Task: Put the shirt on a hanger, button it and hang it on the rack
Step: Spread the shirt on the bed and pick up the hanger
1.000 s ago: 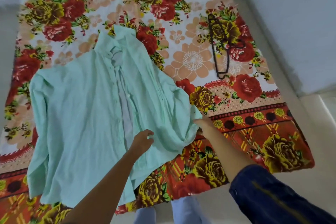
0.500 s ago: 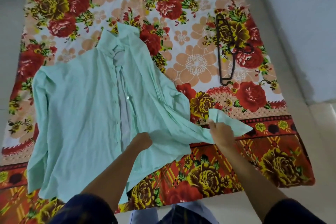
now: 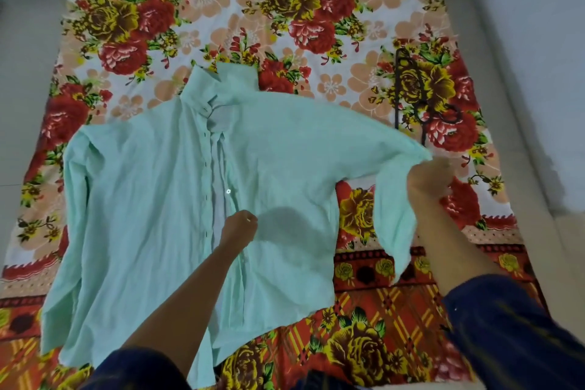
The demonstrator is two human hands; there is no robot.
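A mint-green shirt [image 3: 142,209] lies front up and unbuttoned on a floral bedsheet [image 3: 221,6], collar pointing away from me. My left hand [image 3: 238,226] is closed on the right front panel near the placket at mid-chest. My right hand [image 3: 425,179] grips the shirt's right sleeve and holds it lifted and stretched out to the right, with the cuff end hanging down. A dark hanger [image 3: 411,95] lies on the sheet at the far right, just beyond the raised sleeve; its lower part is hidden behind the sleeve.
The sheet covers a mattress whose pale right border [image 3: 506,136] runs along a white wall [image 3: 538,25]. Grey floor [image 3: 22,73] shows on the left. My dark blue sleeves fill the bottom of the view. No rack is visible.
My right hand has pulled the bunched right sleeve out and up to the right, spreading the right side of the shirt flat. My left hand stayed on the front panel.
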